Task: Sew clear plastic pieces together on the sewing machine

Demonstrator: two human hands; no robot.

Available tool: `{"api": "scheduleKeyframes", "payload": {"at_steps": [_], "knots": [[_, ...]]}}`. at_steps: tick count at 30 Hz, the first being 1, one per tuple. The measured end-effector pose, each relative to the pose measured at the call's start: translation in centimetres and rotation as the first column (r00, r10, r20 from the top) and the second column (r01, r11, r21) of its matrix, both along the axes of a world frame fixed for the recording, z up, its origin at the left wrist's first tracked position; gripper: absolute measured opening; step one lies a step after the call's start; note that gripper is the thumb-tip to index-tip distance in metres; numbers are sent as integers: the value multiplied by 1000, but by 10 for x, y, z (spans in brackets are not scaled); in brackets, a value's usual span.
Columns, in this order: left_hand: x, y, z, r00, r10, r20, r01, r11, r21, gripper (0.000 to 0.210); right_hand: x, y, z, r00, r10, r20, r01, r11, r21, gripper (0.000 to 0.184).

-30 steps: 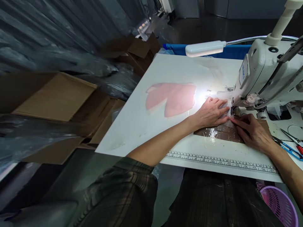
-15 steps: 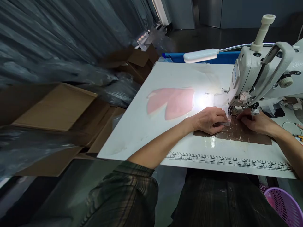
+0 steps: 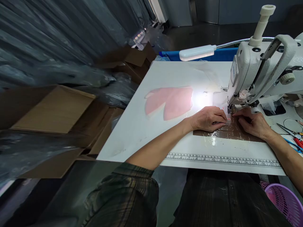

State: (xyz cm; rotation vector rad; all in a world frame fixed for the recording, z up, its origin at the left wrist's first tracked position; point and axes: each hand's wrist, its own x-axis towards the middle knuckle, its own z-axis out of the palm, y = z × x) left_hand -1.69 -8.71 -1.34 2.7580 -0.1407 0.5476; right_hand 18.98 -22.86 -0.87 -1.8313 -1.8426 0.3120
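Observation:
My left hand (image 3: 208, 119) rests on the table left of the sewing machine's (image 3: 246, 69) needle, fingers curled together. Its fingertips pinch or press the edge of a small sheer pale piece with pink spots (image 3: 228, 119), which lies by the presser foot (image 3: 230, 109). On the other side of the foot is my right hand (image 3: 254, 123), thumb and fingers bent inward and index fingertip close to the foot. What its fingers hold, if anything, is hidden. Beneath both hands lies a brown sheet (image 3: 233, 134) under clear, shiny film.
Pink fabric pieces (image 3: 177, 102) lie on the white table (image 3: 132, 135), left of the lamp's (image 3: 197, 52) bright spot. A ruler strip (image 3: 222, 160) runs along the front edge. Scissors (image 3: 290, 130) lie at right; a purple basket (image 3: 284, 201) stands below. Cardboard boxes (image 3: 54, 110) flank the left.
My right fingertips have moved left, closer to the presser foot. Pink spots now show on the pale piece. The view has shifted slightly, and the scissors at right are more exposed.

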Motion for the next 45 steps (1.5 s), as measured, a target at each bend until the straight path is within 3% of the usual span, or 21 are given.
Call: {"api": "scheduleKeyframes", "payload": {"at_steps": [5, 10, 24, 35, 45], "knots": [[2, -1, -1, 999, 10, -36, -7, 997, 78, 25, 0, -3, -7, 980, 78, 183, -81, 997, 9, 37], [2, 1, -4, 999, -31, 41, 25, 991, 133, 26, 1, -3, -10, 959, 92, 267, -104, 994, 29, 35], [-2, -6, 10, 999, -41, 28, 37, 990, 134, 22, 3, -5, -2, 924, 175, 341, -181, 983, -17, 35], [-3, -3, 11, 997, 2, -76, 2, 998, 59, 25, -6, -7, -2, 893, 79, 443, -39, 994, -99, 42], [-3, -2, 9, 990, 56, -131, -31, 983, 183, 28, -7, -8, -1, 884, 109, 455, -129, 992, 14, 41]]}}
